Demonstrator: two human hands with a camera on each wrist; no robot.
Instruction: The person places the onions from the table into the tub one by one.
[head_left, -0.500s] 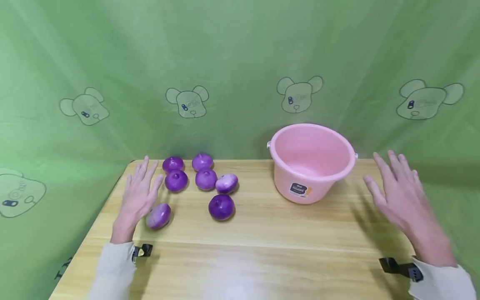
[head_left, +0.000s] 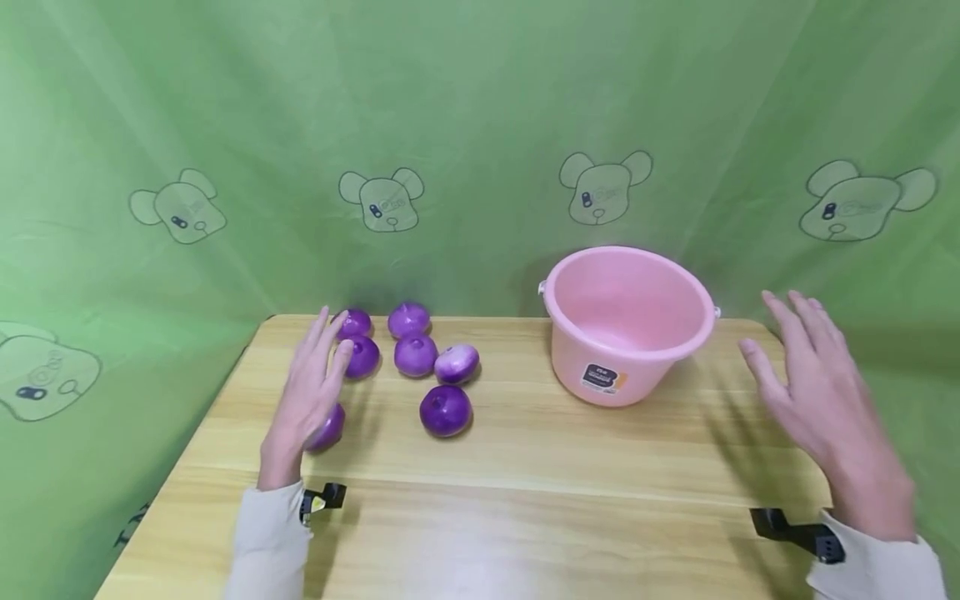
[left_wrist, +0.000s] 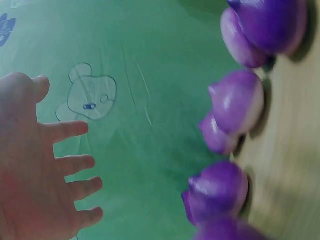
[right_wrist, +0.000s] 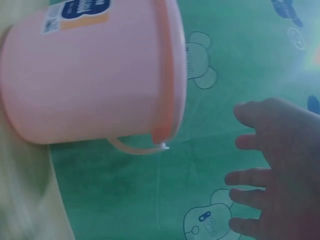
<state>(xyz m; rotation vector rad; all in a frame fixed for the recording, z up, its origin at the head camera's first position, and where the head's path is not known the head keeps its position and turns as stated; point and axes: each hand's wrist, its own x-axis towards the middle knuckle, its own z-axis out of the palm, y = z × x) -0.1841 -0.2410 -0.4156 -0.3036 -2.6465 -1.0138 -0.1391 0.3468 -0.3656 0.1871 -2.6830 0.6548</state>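
Observation:
My left hand point(head_left: 306, 392) hovers over the left side of the table with its fingers extended, holding nothing. Beneath and beside it lie several purple onions; one onion point(head_left: 327, 429) is partly hidden behind the hand. A dark onion point(head_left: 446, 411) sits nearest the front of the cluster, and a paler, streaked onion point(head_left: 456, 364) lies on its side behind it. My right hand point(head_left: 821, 387) is held in the air to the right of a pink bucket point(head_left: 607, 375), fingers straight, apart from it. In the right wrist view the bucket's handle point(right_wrist: 135, 148) hangs down its side.
The wooden table point(head_left: 525, 517) has its back edge against a green curtain point(head_left: 480, 100) printed with mouse-like heads. The bucket stands at the back right, its inside visible from above with nothing in it.
My left hand has moved to the right, now covering more of the left-hand onions. The right hand has shifted slightly right. Onions and bucket stay where they were on the table.

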